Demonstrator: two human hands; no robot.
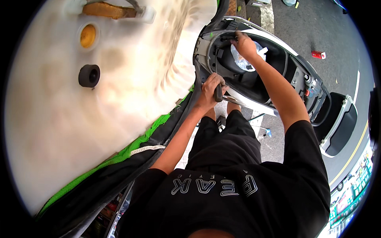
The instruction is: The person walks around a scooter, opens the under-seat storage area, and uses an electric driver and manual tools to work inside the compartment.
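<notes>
A scooter's open under-seat compartment (pixel 260 85) lies in front of me. My left hand (pixel 211 89) is closed around a screwdriver (pixel 218 93) at the compartment's near left rim. Its black handle sticks out below my fingers, and a thin shaft rises from them toward the compartment's left end. My right hand (pixel 245 45) reaches to the far left part of the compartment. Its fingers are closed at a dark part there; what they grip is hidden. Just below that hand, a clear plastic bag (pixel 244 63) sits inside the compartment.
The pale underside of what looks like a raised seat (pixel 131 87), with a black rubber stop (pixel 89 75), fills the left. A detached-looking scooter part (pixel 338 125) stands on the right. Beyond it runs the road (pixel 337 35), with a red box (pixel 318 54) on the ground.
</notes>
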